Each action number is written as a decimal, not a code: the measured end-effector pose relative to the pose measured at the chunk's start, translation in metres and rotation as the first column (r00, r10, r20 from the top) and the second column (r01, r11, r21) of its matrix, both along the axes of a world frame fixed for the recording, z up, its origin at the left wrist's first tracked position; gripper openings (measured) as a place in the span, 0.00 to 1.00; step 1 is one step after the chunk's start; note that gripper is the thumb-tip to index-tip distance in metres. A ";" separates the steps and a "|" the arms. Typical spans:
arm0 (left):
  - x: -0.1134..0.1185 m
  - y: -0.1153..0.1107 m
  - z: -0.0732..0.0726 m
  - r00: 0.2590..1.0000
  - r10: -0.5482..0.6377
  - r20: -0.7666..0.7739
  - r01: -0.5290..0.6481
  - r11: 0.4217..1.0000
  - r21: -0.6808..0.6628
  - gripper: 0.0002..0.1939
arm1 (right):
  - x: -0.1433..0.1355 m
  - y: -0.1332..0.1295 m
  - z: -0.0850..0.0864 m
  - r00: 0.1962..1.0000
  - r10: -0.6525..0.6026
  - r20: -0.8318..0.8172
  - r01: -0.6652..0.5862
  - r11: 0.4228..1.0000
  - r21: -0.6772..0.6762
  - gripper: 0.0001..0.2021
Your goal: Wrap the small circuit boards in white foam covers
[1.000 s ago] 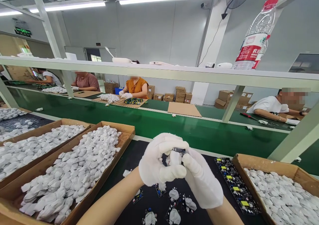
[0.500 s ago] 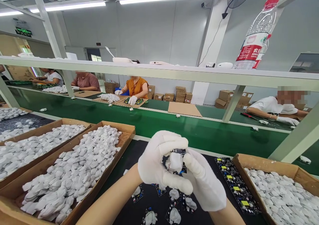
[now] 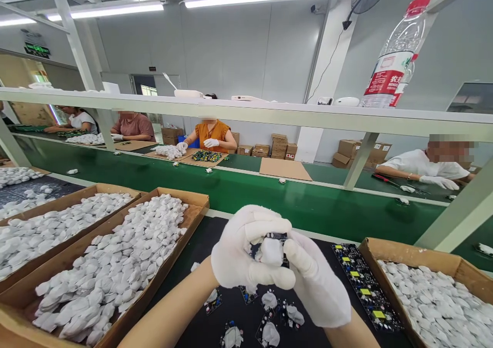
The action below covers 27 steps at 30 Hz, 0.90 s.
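Both my hands wear white gloves and meet over the black mat (image 3: 192, 291). Between them is a small circuit board (image 3: 285, 236) with a white, soft-looking pad (image 3: 271, 252) on its face. My left hand (image 3: 246, 248) wraps the board, fingers above and thumb below. My right hand (image 3: 319, 281) grips its right edge, the thumb lying by the pad; its other fingers are partly hidden. Below my hands, several circuit boards with white pads (image 3: 270, 333) lie on the mat. A strip of joined boards with yellow parts (image 3: 364, 290) lies right of my right hand.
Cardboard trays of white pads stand at left (image 3: 115, 255) and right (image 3: 442, 296). Beyond the mat runs a green conveyor belt (image 3: 231, 194) carrying small pieces. A white shelf beam (image 3: 246, 112) crosses above, with a bottle (image 3: 396, 55) on it. Several co-workers sit opposite.
My hands keep their grip on the board, almost unmoved. Pieces on the belt have shifted right. The co-worker in orange has lifted a hand off the boards there.
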State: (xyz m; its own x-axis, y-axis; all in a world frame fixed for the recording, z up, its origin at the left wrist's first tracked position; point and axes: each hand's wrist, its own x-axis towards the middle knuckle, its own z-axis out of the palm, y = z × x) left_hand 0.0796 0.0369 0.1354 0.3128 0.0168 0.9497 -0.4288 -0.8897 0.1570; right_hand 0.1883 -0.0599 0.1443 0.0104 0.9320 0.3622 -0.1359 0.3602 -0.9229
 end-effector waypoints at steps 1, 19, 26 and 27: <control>0.000 0.002 0.000 1.000 -0.001 -0.003 0.001 1.000 0.011 0.29 | -0.001 0.001 -0.001 1.000 0.002 -0.005 -0.002 1.000 -0.006 0.19; 0.004 -0.002 -0.007 0.883 0.445 0.151 -0.454 0.891 0.026 0.23 | 0.001 -0.001 -0.008 0.953 -0.280 0.114 0.273 0.959 0.072 0.16; 0.004 -0.007 -0.006 0.845 0.493 0.205 -0.517 0.852 0.084 0.21 | -0.007 0.000 -0.006 0.925 -0.371 0.082 0.368 0.929 0.042 0.09; 0.005 -0.007 -0.006 0.840 0.496 0.221 -0.526 0.844 0.106 0.21 | -0.008 0.000 -0.006 0.924 -0.376 0.075 0.374 0.927 0.038 0.08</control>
